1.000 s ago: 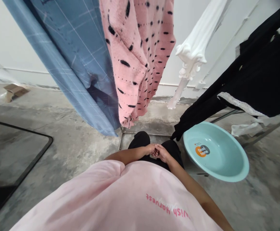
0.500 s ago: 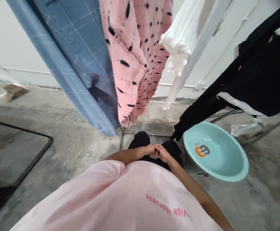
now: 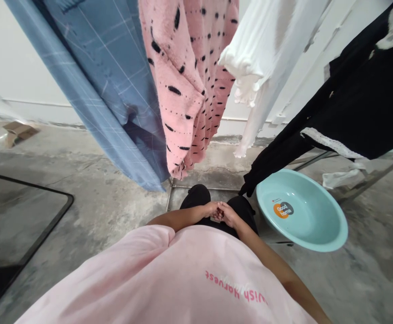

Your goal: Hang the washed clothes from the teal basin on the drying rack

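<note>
Right now, our left hand [image 3: 208,209] and right hand [image 3: 229,215] rest clasped together, fingers [image 3: 219,208] curled closed around each other, holding no object, over our black trousers [image 3: 242,209]. Just to our right, a turquoise plastic basin [image 3: 321,245] sits tilted beneath a hanging black garment [image 3: 338,112].

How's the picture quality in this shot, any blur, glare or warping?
Head view: strong wide-angle warping leans the hanging blue plaid cloth and pink spotted knit garment inward; lighting is soft and even, without hard shadows; the clasped hands look sharp; the teal basin shows only a mild sheen, no harsh glare.
</note>
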`<action>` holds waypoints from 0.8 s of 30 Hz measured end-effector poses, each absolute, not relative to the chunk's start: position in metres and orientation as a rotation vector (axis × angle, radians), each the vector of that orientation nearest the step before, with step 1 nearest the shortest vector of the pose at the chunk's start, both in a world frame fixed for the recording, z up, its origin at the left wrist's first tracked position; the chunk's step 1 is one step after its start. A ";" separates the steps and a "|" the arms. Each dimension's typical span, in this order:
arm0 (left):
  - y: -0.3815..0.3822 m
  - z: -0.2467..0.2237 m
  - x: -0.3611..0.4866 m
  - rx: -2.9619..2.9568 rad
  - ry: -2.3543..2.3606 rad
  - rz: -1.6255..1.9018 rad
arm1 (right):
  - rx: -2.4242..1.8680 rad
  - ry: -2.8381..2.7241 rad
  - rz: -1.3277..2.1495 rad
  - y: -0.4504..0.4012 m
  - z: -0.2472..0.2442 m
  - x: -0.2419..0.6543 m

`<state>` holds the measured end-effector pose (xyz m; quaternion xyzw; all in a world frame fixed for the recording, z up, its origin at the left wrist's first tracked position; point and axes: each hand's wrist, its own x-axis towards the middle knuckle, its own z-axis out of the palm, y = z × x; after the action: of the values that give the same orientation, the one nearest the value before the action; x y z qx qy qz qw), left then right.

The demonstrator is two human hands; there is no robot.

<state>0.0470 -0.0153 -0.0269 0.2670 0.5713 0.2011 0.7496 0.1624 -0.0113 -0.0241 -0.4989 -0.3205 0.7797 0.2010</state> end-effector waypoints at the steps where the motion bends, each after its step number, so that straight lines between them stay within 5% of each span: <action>1: -0.015 -0.027 0.047 0.578 1.257 0.446 | -1.396 -0.897 2.179 -0.011 -0.024 0.162; 24: -0.016 -0.023 0.048 0.569 1.293 0.449 | -1.427 -0.910 2.179 -0.012 -0.020 0.162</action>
<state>0.0476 -0.0164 -0.0232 0.2591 0.5888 0.2047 0.7378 0.1620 -0.0118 -0.0196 -0.5078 -0.3238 0.7754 0.1899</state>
